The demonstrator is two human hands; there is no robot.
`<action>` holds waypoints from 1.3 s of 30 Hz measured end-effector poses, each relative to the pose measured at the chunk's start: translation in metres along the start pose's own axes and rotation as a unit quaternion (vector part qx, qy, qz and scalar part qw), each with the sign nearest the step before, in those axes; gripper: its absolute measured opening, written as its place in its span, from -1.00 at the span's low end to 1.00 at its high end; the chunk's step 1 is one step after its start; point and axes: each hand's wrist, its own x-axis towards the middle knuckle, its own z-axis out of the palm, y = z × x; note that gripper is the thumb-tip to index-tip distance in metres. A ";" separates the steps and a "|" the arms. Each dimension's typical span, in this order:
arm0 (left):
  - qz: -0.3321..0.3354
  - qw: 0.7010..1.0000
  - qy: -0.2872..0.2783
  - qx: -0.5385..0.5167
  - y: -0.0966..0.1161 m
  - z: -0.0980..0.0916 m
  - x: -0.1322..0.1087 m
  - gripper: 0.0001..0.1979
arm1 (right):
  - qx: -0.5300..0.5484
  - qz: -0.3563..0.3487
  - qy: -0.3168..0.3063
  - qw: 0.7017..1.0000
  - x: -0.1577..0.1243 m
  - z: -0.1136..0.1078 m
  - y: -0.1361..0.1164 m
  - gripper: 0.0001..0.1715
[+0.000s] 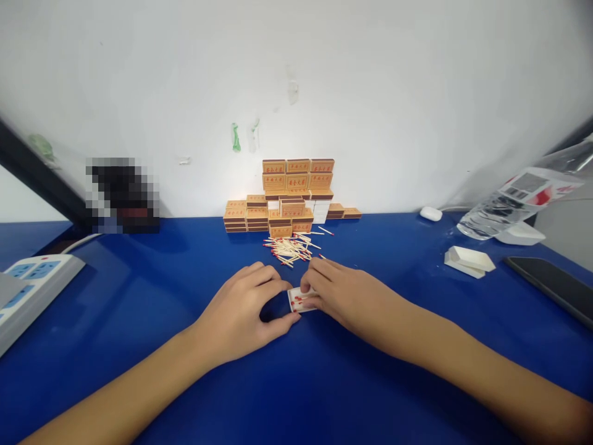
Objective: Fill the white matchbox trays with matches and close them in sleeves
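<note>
Both my hands rest on a blue table (139,290) around a small white matchbox tray (299,300) that holds red-tipped matches. My left hand (245,312) curls beside the tray's left end, thumb touching it. My right hand (340,293) pinches the tray's right side with bent fingers. Just beyond lies a loose heap of matches (291,247). Behind the heap, orange matchboxes (291,196) are stacked against the white wall.
A white power strip (28,290) sits at the left edge. At the right are empty white trays (467,261), a dark phone (553,287), a plastic water bottle (514,204) lying down and a small white case (430,214). A blurred dark object (123,194) stands at back left.
</note>
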 end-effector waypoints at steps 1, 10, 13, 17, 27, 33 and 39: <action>0.000 1.000 -0.001 0.002 0.000 0.000 0.000 -0.76 | 0.033 0.004 0.002 0.999 -0.001 -0.004 0.003 -0.92; -0.010 1.000 -0.003 -0.001 0.000 -0.002 -0.002 -0.74 | 0.181 0.081 -0.058 0.979 -0.014 -0.029 0.021 -0.89; -0.005 1.000 -0.006 -0.003 0.000 -0.003 -0.002 -0.75 | 0.189 0.072 -0.063 0.977 -0.013 -0.023 0.015 -0.89; 0.006 1.000 -0.001 -0.002 -0.001 -0.004 -0.002 -0.75 | 0.190 0.057 -0.044 0.979 -0.011 -0.018 0.012 -0.89; 0.063 0.997 0.040 0.002 0.001 -0.005 -0.002 -0.75 | 0.195 0.031 0.003 0.980 -0.008 -0.018 0.004 -0.87; 0.042 0.999 0.020 -0.014 0.000 -0.005 -0.002 -0.74 | 0.100 -0.005 0.011 0.995 -0.007 -0.007 0.000 -0.76; 0.030 0.999 0.015 -0.019 0.001 -0.005 -0.003 -0.73 | 0.129 0.010 -0.011 0.992 -0.008 -0.014 0.004 -0.75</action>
